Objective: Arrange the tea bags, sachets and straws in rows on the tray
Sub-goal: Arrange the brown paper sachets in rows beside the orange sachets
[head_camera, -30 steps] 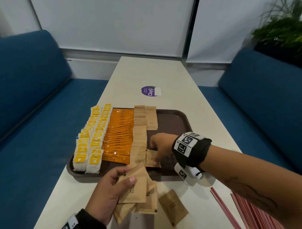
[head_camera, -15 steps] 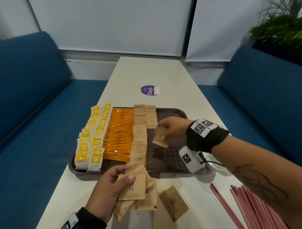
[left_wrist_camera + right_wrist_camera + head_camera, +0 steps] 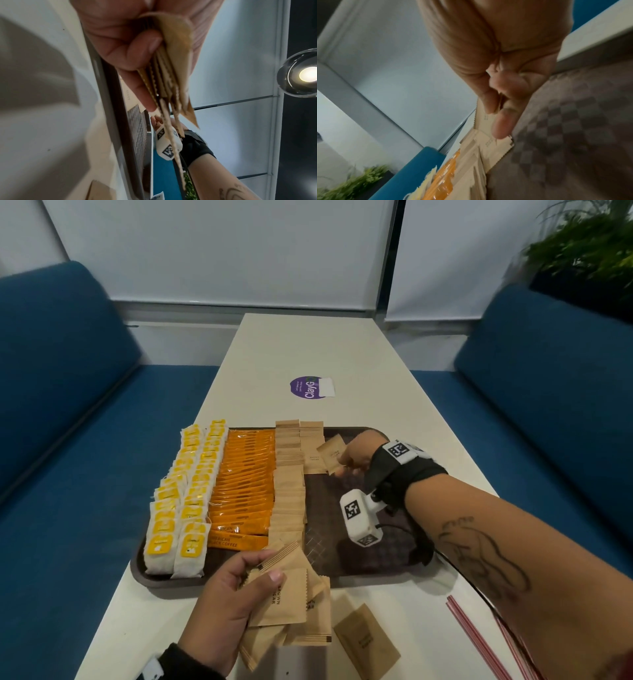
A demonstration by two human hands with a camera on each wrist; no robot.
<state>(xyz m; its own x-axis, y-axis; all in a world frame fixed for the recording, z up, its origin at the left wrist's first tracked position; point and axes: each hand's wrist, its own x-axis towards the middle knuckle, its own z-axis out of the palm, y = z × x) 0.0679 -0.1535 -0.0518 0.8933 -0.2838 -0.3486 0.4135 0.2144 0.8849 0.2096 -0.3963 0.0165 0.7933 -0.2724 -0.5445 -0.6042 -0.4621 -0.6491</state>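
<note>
A brown tray [image 3: 370,575] holds rows of yellow-tagged tea bags [image 3: 185,498], orange coffee sachets [image 3: 245,484] and brown sugar sachets [image 3: 289,491]. My right hand [image 3: 354,455] pinches one brown sachet [image 3: 332,451] just above the near end of a short second sugar row [image 3: 312,446] at the tray's far side; the right wrist view shows thumb and finger on that sachet [image 3: 483,119]. My left hand [image 3: 236,601] grips a fan of several brown sachets [image 3: 294,601] over the table in front of the tray, seen edge-on in the left wrist view [image 3: 169,75].
One loose brown sachet [image 3: 366,642] lies on the white table [image 3: 318,354] near the front edge. Red straws [image 3: 479,642] lie at the right front. A purple sticker [image 3: 310,387] sits beyond the tray. Blue sofas [image 3: 68,405] flank the table; a plant [image 3: 589,251] stands far right.
My right hand picked a brown sachet from the tray's near side and carried it to the far end of the second sugar row. The left hand kept its bundle almost still.
</note>
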